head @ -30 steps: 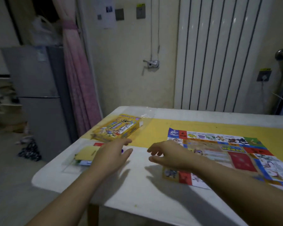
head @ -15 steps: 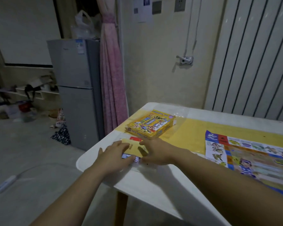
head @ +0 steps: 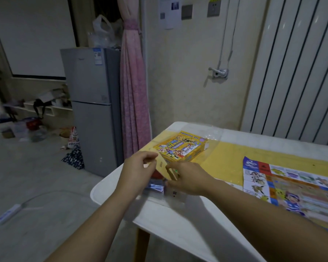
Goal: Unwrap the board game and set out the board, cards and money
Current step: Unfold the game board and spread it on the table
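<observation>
At the worktop's [head: 178, 224] near left corner, the left grip [head: 136, 169] pinches the clear-wrapped card packet [head: 161, 165] (yellow on top, blurred below) while the right grip [head: 189, 180] curls round its right side. The game box [head: 180, 148] lies just beyond, and the board [head: 292, 186] lies flat to the right.

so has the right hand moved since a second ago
Yes. The right hand left the near-left corner of the colourful printed paper game board and went left, to the clear plastic packet of cards in front of the yellow cardboard game box.
</observation>
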Tool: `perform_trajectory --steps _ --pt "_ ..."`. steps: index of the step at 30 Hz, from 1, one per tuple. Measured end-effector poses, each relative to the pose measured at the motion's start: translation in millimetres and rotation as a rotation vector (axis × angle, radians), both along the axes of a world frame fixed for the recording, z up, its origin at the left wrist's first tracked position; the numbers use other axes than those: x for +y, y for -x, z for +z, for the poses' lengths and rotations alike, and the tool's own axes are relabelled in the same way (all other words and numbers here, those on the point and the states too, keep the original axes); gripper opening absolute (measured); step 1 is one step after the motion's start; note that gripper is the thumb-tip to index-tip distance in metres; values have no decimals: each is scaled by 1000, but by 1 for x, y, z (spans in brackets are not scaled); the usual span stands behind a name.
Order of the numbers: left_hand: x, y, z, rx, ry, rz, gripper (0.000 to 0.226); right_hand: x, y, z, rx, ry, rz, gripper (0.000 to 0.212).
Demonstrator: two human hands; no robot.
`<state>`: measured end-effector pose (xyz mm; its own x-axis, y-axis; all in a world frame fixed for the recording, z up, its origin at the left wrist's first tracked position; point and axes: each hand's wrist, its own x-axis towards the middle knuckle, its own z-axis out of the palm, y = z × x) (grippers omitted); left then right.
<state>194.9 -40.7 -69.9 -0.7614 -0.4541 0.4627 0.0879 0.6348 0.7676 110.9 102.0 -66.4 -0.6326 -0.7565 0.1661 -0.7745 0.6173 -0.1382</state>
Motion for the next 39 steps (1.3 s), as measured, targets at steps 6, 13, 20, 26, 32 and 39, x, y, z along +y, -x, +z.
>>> perform_trajectory --steps 6,13,20,26,32,39 --pt "42 3 35 211 -359 -149 44 50 0 32 5 702 -110 26" --pt "135 16 44 101 -447 -320 45 144 -26 63 -960 1440 -237 32" --pt "262 30 37 4 -404 -490 37 243 -43 49 -817 1413 -405 20" --pt "343 39 30 -34 -330 -668 20 343 -48 36 -553 1292 -640 26" --pt "441 39 12 -124 -216 -858 20 433 -59 5 -235 1394 -829 40" --pt "504 56 -16 -215 388 -982 21 546 -67 -20 25 1131 -1138 26"
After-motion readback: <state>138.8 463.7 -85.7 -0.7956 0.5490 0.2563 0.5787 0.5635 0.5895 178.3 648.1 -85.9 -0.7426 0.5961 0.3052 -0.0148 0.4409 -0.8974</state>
